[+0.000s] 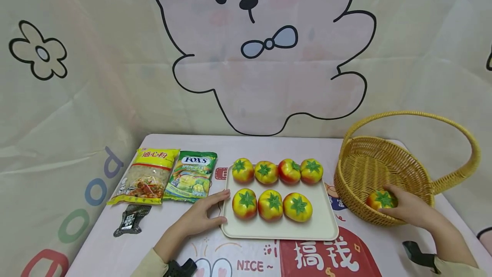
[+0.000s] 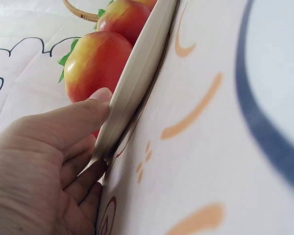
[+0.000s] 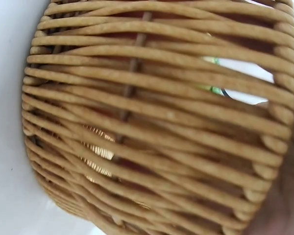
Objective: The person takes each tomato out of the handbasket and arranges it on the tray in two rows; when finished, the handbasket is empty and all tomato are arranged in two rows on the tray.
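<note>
At the right, my right hand reaches over the near rim of a yellow wicker basket. Its thumb and fingers hold a red-and-yellow tomato with green leaves, low inside the basket. Woven strands hide most of that hand and the fruit in the right wrist view. My left hand grips the left edge of a cream tray, thumb over the rim and other fingers bent against its side. Several similar tomatoes sit on the tray in two rows, leaves up.
Left of the tray lie a yellow pasta bag, a green FOX'S candy bag and a small black packet. The basket's tall handle arches over its opening. A printed cloth backdrop stands behind the table.
</note>
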Available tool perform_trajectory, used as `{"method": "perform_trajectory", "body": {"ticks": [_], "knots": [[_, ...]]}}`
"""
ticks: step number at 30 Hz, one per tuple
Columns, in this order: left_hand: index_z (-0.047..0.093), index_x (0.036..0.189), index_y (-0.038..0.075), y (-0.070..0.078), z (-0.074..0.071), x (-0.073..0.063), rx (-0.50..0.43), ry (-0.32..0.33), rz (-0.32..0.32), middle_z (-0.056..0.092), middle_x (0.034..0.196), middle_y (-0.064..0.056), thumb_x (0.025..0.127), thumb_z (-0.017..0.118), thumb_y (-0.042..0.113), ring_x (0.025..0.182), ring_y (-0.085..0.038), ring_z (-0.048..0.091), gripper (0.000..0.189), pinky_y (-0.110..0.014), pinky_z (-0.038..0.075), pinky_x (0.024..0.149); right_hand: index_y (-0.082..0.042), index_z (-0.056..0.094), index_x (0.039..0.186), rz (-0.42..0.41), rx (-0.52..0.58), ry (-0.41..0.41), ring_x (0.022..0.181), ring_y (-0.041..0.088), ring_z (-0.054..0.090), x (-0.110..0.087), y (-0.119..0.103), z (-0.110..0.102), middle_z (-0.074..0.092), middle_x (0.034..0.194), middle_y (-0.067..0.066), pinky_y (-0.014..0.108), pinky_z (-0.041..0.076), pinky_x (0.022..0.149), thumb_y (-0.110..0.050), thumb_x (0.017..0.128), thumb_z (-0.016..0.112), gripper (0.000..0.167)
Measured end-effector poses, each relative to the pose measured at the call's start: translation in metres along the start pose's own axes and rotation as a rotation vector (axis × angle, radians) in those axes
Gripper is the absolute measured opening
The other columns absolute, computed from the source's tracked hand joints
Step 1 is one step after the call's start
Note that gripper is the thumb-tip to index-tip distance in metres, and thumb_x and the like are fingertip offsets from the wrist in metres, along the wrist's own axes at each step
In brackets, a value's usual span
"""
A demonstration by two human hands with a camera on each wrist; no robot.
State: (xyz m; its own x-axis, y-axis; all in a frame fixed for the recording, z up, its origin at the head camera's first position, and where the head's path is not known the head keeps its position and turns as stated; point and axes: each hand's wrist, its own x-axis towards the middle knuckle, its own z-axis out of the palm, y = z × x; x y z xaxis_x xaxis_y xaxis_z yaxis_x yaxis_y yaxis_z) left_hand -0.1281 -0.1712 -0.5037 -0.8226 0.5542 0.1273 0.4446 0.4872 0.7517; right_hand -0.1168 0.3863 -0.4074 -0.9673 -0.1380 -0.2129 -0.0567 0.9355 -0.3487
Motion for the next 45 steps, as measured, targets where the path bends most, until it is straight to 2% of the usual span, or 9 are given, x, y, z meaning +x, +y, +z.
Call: {"method": "perform_trajectory", "body": {"ticks": [3, 6, 14, 22, 30, 38, 41, 45], "knots": [[0.049, 0.139, 0.016, 0.0, 0.0, 0.0, -0.003, -0.002, -0.004, 0.041, 0.149, 0.003, 0.082, 0.072, 0.039, 0.138, -0.022, 0.038, 0.066, -0.045, 0.031, 0.113, 0.018, 0.039, 0.126, 0.026, -0.011, -0.02, 0.086, 0.036, 0.057, 0.002, 0.0, 0.0, 0.056, 0.104, 0.036, 0.047, 0.051, 0.068, -0.033, 0.079, 0.074, 0.077], [0.049, 0.139, 0.016, 0.0, 0.0, 0.0, -0.003, 0.0, -0.005, 0.041, 0.149, 0.004, 0.082, 0.072, 0.04, 0.138, -0.021, 0.038, 0.066, -0.045, 0.031, 0.113, 0.016, 0.04, 0.125, 0.03, -0.014, -0.005, 0.084, 0.034, 0.057, 0.002, -0.001, 0.001, 0.058, 0.101, 0.033, 0.044, 0.051, 0.066, -0.033, 0.079, 0.074, 0.076], [0.049, 0.139, 0.017, -0.001, 0.0, 0.0, -0.017, -0.001, -0.004, 0.041, 0.149, 0.004, 0.082, 0.07, 0.043, 0.138, -0.022, 0.037, 0.067, -0.044, 0.03, 0.114, 0.014, 0.04, 0.128, 0.012, -0.012, 0.076, 0.09, 0.042, 0.055, 0.0, -0.003, 0.005, 0.05, 0.112, 0.04, 0.052, 0.051, 0.067, -0.031, 0.077, 0.076, 0.078], [0.049, 0.139, 0.016, -0.001, 0.0, 0.0, -0.01, 0.003, 0.005, 0.041, 0.149, 0.004, 0.082, 0.072, 0.04, 0.138, -0.022, 0.038, 0.066, -0.045, 0.03, 0.114, 0.013, 0.034, 0.134, 0.009, 0.024, 0.139, 0.095, 0.047, 0.05, -0.003, -0.004, 0.009, 0.042, 0.118, 0.041, 0.057, 0.051, 0.069, -0.036, 0.078, 0.075, 0.084], [0.049, 0.139, 0.016, 0.001, 0.0, 0.001, -0.008, 0.001, -0.001, 0.042, 0.149, 0.003, 0.082, 0.072, 0.037, 0.138, -0.022, 0.038, 0.065, -0.046, 0.031, 0.113, 0.013, 0.024, 0.139, 0.001, 0.097, 0.225, 0.095, 0.044, 0.048, -0.01, -0.009, 0.013, 0.04, 0.118, 0.035, 0.05, 0.051, 0.069, -0.034, 0.079, 0.076, 0.092], [0.049, 0.139, 0.016, 0.0, 0.0, 0.0, 0.004, 0.004, 0.004, 0.042, 0.148, 0.003, 0.082, 0.072, 0.038, 0.137, -0.023, 0.039, 0.065, -0.045, 0.032, 0.113, 0.006, 0.017, 0.144, 0.058, 0.178, 0.251, 0.098, 0.046, 0.047, -0.014, -0.016, 0.01, 0.039, 0.122, 0.036, 0.047, 0.05, 0.068, -0.039, 0.082, 0.072, 0.094], [0.049, 0.139, 0.016, 0.0, 0.0, 0.0, -0.002, 0.0, -0.003, 0.042, 0.148, 0.003, 0.082, 0.072, 0.038, 0.137, -0.022, 0.038, 0.065, -0.046, 0.031, 0.113, 0.002, 0.021, 0.145, 0.031, 0.197, 0.291, 0.1, 0.045, 0.047, -0.014, -0.023, 0.01, 0.039, 0.125, 0.034, 0.045, 0.049, 0.069, -0.037, 0.082, 0.073, 0.091], [0.049, 0.139, 0.016, 0.001, 0.0, 0.0, -0.007, -0.002, -0.009, 0.042, 0.148, 0.005, 0.081, 0.073, 0.037, 0.138, -0.021, 0.038, 0.065, -0.046, 0.031, 0.113, -0.001, 0.027, 0.146, -0.035, 0.198, 0.361, 0.104, 0.044, 0.045, -0.015, -0.035, 0.01, 0.04, 0.128, 0.031, 0.055, 0.048, 0.072, -0.033, 0.081, 0.075, 0.087]]}}
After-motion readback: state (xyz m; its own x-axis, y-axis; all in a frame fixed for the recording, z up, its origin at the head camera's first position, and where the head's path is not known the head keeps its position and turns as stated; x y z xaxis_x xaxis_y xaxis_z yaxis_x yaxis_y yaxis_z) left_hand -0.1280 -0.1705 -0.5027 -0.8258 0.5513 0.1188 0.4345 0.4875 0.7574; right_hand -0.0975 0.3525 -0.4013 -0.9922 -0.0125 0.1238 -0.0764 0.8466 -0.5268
